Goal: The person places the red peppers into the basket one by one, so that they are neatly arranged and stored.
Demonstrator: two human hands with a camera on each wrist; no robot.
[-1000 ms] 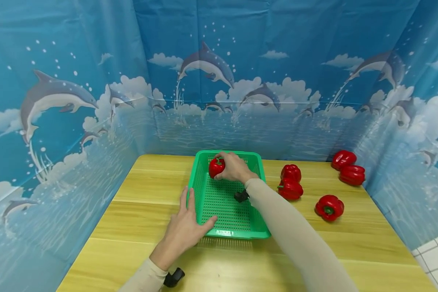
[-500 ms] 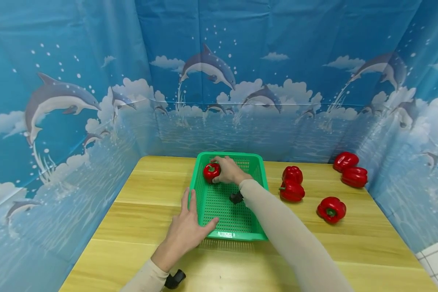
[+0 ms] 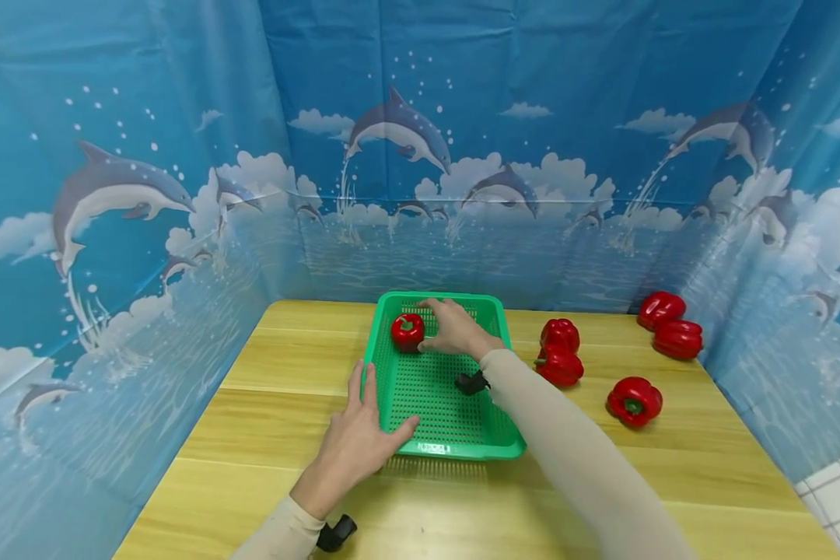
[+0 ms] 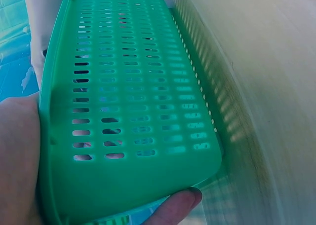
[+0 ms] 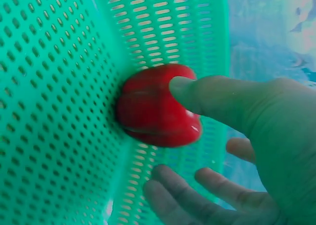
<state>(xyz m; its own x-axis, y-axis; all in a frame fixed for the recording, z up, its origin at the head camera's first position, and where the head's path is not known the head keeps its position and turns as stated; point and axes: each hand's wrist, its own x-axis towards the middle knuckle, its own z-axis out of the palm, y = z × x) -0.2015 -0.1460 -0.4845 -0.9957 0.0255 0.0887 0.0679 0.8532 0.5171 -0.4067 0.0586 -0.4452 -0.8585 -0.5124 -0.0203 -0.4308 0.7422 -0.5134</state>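
Note:
A red bell pepper [image 3: 407, 333] with a green stem sits in the back left of the green plastic basket [image 3: 455, 450]. Just to its right, inside the basket, is my right hand [image 3: 456, 330], fingers and thumb spread apart around nothing. In the right wrist view the bell pepper [image 5: 148, 111] rests against the slotted wall, the thumb overlapping it and the other fingers standing off it. My left hand [image 3: 357, 442] rests at the basket's near left corner, fingers straight along the left side and thumb at the front rim. The left wrist view shows the basket's slotted outer wall [image 4: 133, 185] close up.
Right of the basket, two red bell peppers [image 3: 560, 365] lie against each other. Another bell pepper [image 3: 634, 402] lies nearer and further right. Two more bell peppers [image 3: 677, 340] sit by the dolphin-print curtain [image 3: 406, 249] at the table's back right.
The right hand lowered the bell pepper to the left in the basket, then let go of it and drew back slightly to the right. The left hand stayed at the basket corner.

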